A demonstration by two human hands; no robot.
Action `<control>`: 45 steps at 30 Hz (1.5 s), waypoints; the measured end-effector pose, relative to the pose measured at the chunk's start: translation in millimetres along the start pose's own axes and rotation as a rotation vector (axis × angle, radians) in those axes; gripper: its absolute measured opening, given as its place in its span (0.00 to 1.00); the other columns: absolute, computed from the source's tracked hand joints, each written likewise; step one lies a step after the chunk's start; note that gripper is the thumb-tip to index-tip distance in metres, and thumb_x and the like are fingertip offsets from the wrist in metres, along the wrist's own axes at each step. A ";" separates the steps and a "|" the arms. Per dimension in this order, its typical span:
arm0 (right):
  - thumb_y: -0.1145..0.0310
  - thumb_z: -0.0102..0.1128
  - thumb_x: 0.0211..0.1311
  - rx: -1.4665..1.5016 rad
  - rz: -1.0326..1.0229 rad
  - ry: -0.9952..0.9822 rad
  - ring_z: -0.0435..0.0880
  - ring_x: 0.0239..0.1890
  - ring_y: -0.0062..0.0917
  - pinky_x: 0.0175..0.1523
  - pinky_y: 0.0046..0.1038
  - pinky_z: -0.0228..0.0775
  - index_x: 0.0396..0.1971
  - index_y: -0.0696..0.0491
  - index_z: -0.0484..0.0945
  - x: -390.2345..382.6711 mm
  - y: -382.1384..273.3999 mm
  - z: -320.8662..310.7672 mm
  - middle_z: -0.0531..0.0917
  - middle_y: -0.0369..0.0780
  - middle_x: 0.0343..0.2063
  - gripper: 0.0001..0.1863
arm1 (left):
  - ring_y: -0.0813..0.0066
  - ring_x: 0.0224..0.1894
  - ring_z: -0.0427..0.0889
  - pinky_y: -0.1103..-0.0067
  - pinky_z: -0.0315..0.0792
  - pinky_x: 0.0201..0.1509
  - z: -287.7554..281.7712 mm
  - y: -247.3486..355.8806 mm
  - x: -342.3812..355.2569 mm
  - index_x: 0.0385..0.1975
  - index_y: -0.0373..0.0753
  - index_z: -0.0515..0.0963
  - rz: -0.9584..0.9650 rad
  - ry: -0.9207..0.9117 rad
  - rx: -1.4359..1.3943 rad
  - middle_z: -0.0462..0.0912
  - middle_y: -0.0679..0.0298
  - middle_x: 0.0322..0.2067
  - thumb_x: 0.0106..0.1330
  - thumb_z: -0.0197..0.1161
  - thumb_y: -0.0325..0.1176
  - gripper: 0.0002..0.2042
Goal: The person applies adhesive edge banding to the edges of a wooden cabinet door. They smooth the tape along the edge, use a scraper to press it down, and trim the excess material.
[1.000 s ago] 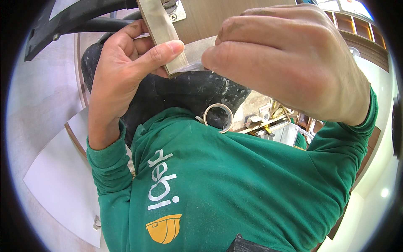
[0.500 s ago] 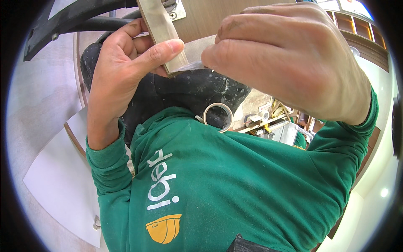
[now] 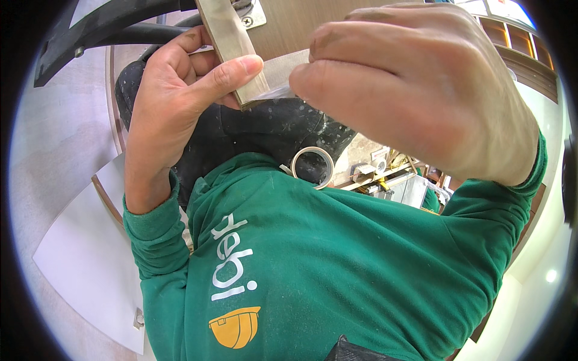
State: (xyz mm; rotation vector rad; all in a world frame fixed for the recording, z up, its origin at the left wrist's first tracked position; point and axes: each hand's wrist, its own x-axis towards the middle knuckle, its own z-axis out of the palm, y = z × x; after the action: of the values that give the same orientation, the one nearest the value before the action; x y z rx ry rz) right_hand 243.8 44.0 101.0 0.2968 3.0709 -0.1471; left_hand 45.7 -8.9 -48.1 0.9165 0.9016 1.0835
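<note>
- Metal strip (image 3: 232, 45) (flat, brass-coloured) runs down from the top edge, its lower end pinched by the left hand (image 3: 174, 114), thumb pressed on its face.
- Right hand (image 3: 415, 90) is curled at the strip's end; its grip cannot be told.
- Tape roll (image 3: 312, 166) lies just below, against the green sweatshirt (image 3: 313, 271).

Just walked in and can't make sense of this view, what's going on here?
A person in a green sweatshirt holds a flat, pale metal strip up close to the camera. The left hand pinches the strip's lower end between thumb and fingers, while the right hand meets it at that end, where a clear film or tape seems to sit. A roll of tape lies by the dark trousers.
</note>
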 end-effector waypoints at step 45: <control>0.74 0.68 0.57 0.414 0.564 0.285 0.78 0.40 0.20 0.47 0.24 0.68 0.40 0.59 0.77 -34.2 -4.6 27.6 0.79 0.37 0.36 0.12 | 0.76 0.35 0.84 0.82 0.77 0.34 12.2 2.2 -0.8 0.56 0.26 0.71 -0.054 0.061 -0.073 0.84 0.57 0.37 0.62 0.69 0.35 0.26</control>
State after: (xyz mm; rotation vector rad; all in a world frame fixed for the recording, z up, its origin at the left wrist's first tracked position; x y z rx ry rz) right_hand 277.6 30.4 76.1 1.2769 3.0373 -0.7649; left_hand 56.1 -11.2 -41.7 0.7982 0.9261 1.0958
